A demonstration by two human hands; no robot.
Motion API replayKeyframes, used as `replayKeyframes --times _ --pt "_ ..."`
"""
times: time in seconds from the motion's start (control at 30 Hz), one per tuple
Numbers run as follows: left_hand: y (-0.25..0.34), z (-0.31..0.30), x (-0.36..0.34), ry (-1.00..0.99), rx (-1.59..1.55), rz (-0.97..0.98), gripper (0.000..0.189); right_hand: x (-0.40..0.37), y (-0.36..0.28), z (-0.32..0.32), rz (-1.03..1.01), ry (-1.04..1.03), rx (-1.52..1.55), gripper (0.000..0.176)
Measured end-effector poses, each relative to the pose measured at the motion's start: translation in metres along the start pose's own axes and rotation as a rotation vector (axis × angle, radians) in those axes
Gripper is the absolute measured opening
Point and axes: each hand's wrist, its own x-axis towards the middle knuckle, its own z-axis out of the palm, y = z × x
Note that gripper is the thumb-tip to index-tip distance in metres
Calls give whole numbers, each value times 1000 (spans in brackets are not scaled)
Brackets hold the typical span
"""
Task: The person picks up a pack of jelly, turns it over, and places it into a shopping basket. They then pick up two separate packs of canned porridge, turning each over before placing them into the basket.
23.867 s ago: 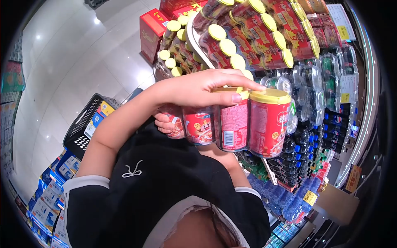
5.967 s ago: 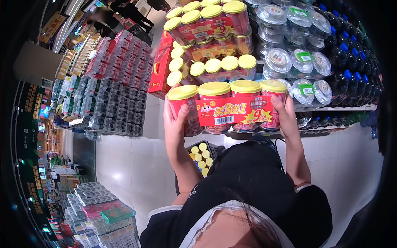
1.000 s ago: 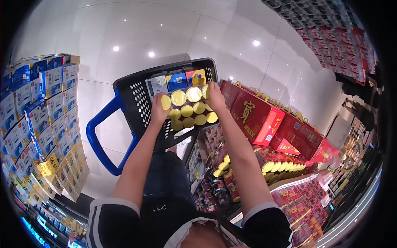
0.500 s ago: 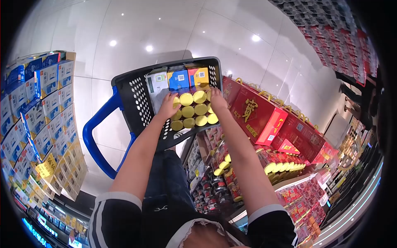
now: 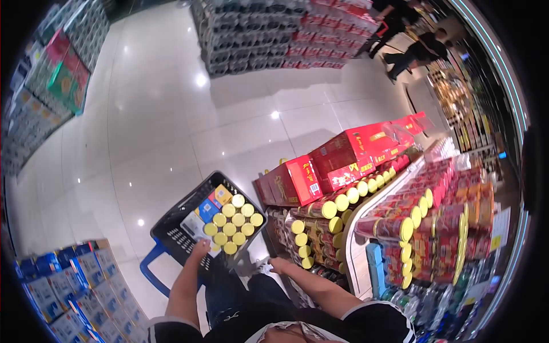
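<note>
A dark shopping basket (image 5: pixel 189 197) with a blue handle (image 5: pixel 150 273) is at the lower middle. Yellow-lidded cans (image 5: pixel 229 228) stand upright in rows inside it. Beside them are a white box (image 5: pixel 191 226), a blue box (image 5: pixel 207 210) and a yellow-orange box (image 5: pixel 223 193). My left hand (image 5: pixel 201 249) is over the near side of the basket, by the white box and the nearest cans; its fingers are too blurred to read. Outside the basket, my right hand (image 5: pixel 278 265) has curled fingers beside a pale, see-through patch that I cannot identify.
Red gift boxes (image 5: pixel 300 180) and shelves of yellow-lidded cans (image 5: pixel 389 223) line the right side. Blue-and-white cartons (image 5: pixel 86 286) are stacked at lower left. Wrapped bottle packs (image 5: pixel 257 34) stand across the tiled floor (image 5: pixel 160 114). A person (image 5: pixel 423 54) is at the upper right.
My right hand has left the cans and moved right, outside the basket. My left hand has shifted toward the basket's near side. The view has swung up, showing more floor and shelves.
</note>
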Motion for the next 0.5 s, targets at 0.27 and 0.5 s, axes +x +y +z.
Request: replayKeyframes --times 0.27,0.5 --pt "98 67 -38 -257 -269 -46 39 -67 7 23 59 400 393 43" --pt "385 180 -186 -566 -118 870 28 -245 -32 -37 -270 984 862 33"
